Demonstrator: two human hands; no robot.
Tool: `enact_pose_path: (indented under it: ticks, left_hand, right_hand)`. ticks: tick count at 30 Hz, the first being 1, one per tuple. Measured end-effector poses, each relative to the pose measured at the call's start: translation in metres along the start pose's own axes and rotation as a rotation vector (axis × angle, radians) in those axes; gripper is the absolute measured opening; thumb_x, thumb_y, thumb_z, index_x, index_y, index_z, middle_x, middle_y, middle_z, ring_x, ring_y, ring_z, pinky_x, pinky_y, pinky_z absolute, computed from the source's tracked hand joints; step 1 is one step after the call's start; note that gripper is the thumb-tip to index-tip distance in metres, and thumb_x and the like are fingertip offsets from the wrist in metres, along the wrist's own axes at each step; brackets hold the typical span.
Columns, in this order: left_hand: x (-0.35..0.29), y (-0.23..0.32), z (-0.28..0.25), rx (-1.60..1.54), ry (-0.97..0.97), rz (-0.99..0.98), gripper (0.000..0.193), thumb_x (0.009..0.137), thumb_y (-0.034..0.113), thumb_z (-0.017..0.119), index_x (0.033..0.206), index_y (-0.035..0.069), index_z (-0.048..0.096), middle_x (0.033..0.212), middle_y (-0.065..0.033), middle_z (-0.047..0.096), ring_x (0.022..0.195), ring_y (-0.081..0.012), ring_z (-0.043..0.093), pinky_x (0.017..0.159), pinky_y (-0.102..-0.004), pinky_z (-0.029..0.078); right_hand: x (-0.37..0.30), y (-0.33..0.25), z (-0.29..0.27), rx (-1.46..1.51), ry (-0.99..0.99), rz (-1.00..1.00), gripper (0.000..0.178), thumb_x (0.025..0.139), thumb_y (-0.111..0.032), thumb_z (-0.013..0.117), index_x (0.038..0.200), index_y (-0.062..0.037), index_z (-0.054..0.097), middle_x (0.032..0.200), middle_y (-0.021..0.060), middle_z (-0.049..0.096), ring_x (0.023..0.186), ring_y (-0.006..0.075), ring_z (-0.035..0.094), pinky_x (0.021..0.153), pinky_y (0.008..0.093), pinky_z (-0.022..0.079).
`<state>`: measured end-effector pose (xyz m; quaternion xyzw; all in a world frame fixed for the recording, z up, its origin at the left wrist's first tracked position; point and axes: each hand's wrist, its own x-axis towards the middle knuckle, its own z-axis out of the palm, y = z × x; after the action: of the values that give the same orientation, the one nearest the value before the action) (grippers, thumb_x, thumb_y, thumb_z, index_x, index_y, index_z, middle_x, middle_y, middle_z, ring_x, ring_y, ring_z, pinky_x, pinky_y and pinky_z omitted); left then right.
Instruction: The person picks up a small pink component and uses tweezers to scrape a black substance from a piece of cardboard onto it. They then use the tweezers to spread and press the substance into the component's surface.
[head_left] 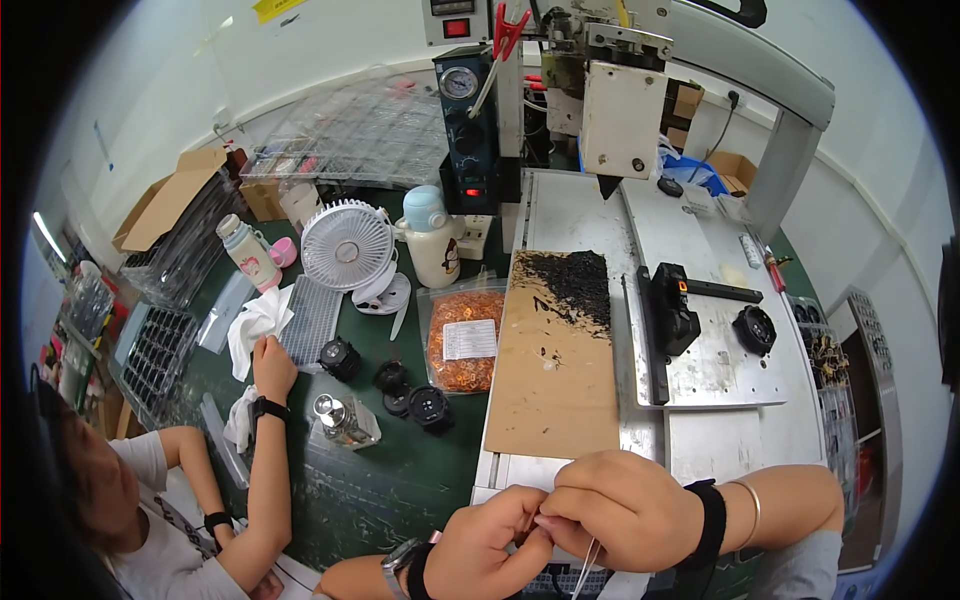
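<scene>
At the near edge of the machine's bed, my left hand point(490, 545) and my right hand point(625, 510) meet, fingertips pinched together. Whatever lies between the fingertips is too small and hidden to name. Thin metal tweezers point(587, 568) stick out below my right hand, which is closed around them. Just beyond my hands lies a brown cardboard sheet point(550, 400), with a heap of black scraps point(572, 285) at its far end. To its right, a metal fixture plate point(735, 375) carries a black clamp block point(675, 315) and a round black watch-like part point(754, 330).
A machine head point(622, 120) hangs over the bed. To the left stand a glass bottle point(345, 422), several black watch-like parts point(430, 408), a bag of orange pieces point(464, 340), a white fan point(350, 248) and a tumbler point(430, 240). A co-worker's hand point(272, 368) holds white tissue.
</scene>
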<state>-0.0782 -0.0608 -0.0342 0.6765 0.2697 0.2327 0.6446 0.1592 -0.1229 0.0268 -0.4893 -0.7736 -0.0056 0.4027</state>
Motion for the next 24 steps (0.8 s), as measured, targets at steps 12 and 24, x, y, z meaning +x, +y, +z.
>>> enact_pose_path:
  ticks: [12, 24]
  left_hand:
    - [0.058, 0.018, 0.025, 0.046, -0.142, 0.179, 0.022, 0.099, 0.003, 0.045, 0.119, -0.007, 0.047, 0.105, -0.0139, 0.06, 0.09, -0.0144, 0.059, 0.08, -0.0256, 0.047]
    - [0.064, 0.022, 0.043, 0.429, -0.081, 0.484, 0.011, 0.083, 0.01, 0.058, 0.09, 0.002, 0.054, 0.073, -0.0211, 0.059, 0.066, -0.0413, 0.059, 0.058, -0.0457, 0.048]
  right_hand:
    - [-0.007, 0.019, 0.027, 0.099, 0.106, -0.089, 0.014, 0.079, -0.013, 0.056, 0.088, -0.0013, 0.055, 0.091, 0.0134, 0.055, 0.085, 0.0312, 0.057, 0.075, 0.0375, 0.047]
    - [-0.009, -0.006, -0.007, -0.061, -0.024, 0.033, 0.018, 0.076, -0.001, 0.065, 0.091, -0.0019, 0.056, 0.091, 0.0183, 0.057, 0.082, 0.0359, 0.058, 0.071, 0.041, 0.048]
